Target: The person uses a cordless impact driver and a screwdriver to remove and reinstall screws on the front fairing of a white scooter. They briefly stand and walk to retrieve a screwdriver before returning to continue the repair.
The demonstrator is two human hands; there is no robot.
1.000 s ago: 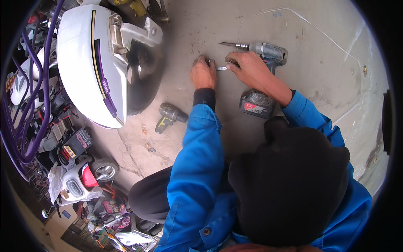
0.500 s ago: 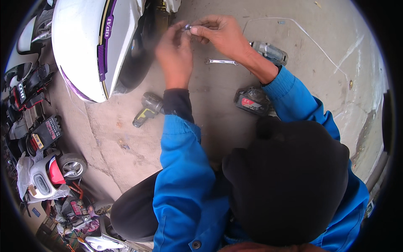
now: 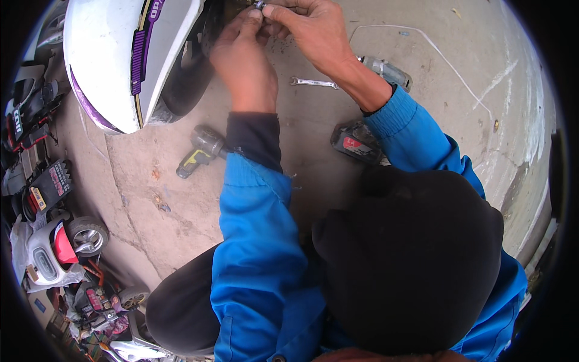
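Observation:
At the top edge, a small shiny metal fastener (image 3: 260,5) sits between the fingertips of both my hands; its exact kind is too small to tell. My right hand (image 3: 316,36) pinches it between thumb and index finger. Against its other side the thumb of my left hand (image 3: 247,66) is pressed, with that hand's fingers curled and partly hidden. Just left of my hands stands a white scooter body panel (image 3: 99,48) with a purple and black stripe. A dark wheel (image 3: 192,78) shows under the panel's edge, close to my left wrist.
On the concrete floor lie a double-ended wrench (image 3: 315,82), a grey-and-yellow power tool (image 3: 202,148) by my left sleeve, and a grey power tool (image 3: 389,73) with a black-and-red battery (image 3: 354,143) partly behind my right forearm. Several scooters (image 3: 54,253) line the left side.
Both hands have moved farther away and slightly left, keeping the fastener between them. The whole view has shifted a little, so the panel appears higher and more to the left.

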